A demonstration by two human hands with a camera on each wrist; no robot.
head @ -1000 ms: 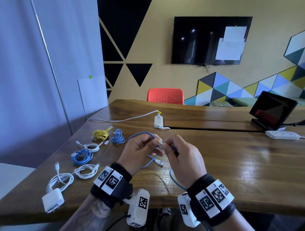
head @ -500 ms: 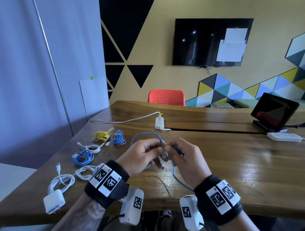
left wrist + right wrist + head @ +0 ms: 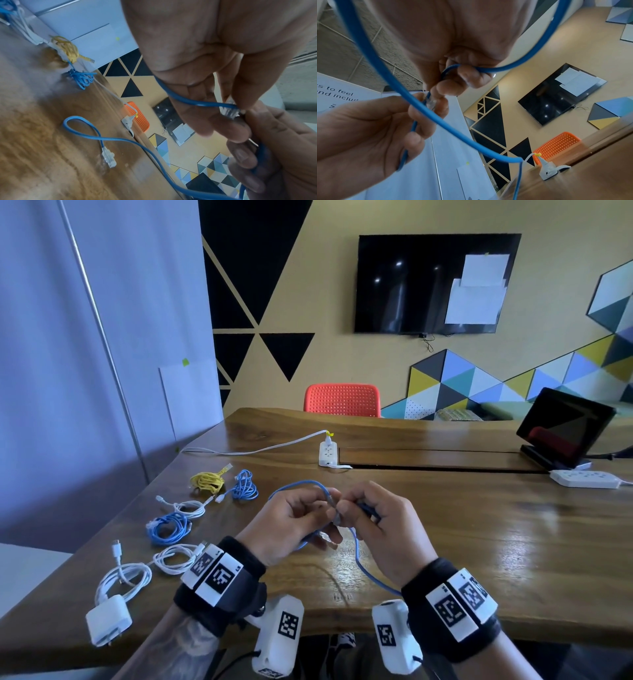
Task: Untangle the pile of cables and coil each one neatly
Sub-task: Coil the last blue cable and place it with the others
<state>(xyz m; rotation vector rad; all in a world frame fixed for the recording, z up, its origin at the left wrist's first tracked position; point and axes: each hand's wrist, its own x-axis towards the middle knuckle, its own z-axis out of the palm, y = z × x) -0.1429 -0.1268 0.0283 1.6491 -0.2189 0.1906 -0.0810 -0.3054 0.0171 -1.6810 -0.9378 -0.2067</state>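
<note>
A blue network cable point(image 3: 360, 559) runs between both hands above the wooden table point(image 3: 479, 542). My left hand point(image 3: 324, 506) pinches its clear plug point(image 3: 229, 112) between thumb and forefinger. My right hand point(image 3: 346, 509) meets it at the plug and grips bunched turns of the same cable point(image 3: 436, 121). One loop point(image 3: 301, 483) arches behind the left hand, and the cable's other plug point(image 3: 109, 155) lies on the table. Coiled bundles sit to the left: yellow point(image 3: 205, 481), blue point(image 3: 245, 486), white point(image 3: 190, 506), blue point(image 3: 169, 527), white point(image 3: 173, 558).
A white charger point(image 3: 108, 618) with its coiled lead point(image 3: 120, 580) lies near the front left edge. One power strip point(image 3: 328, 453) sits mid-table by a long slot, another point(image 3: 585, 478) at the right beside a tablet on a stand point(image 3: 565, 428). A red chair point(image 3: 342, 400) stands behind.
Both hands have closed in on each other around the plug. The loop behind the left hand has grown wider, and the dangling plug has dropped below the left hand.
</note>
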